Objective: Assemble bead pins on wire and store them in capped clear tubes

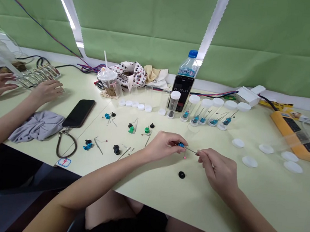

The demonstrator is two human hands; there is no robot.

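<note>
My left hand (163,145) pinches a small blue metal part (181,144) above the table. A thin metal rod (191,150) runs from that part to the closed fingertips of my right hand (218,171). Below the blue part hangs a short wire with a small pink-and-white piece (185,157) at its end. On the table beneath my hands lies a black round knob (181,175). Left of my left hand are a green part (147,130), a black part (116,149) and a blue part (88,145), each with thin metal pieces beside it.
Clear tubes with white caps (194,99), several holding blue parts, stand before a propped phone (185,89) and bottle (192,54). White lids (250,162) lie right, near an orange power strip (296,135). At left, a co-worker's hands (46,91) are near glass tubes; another phone (79,113) lies there.
</note>
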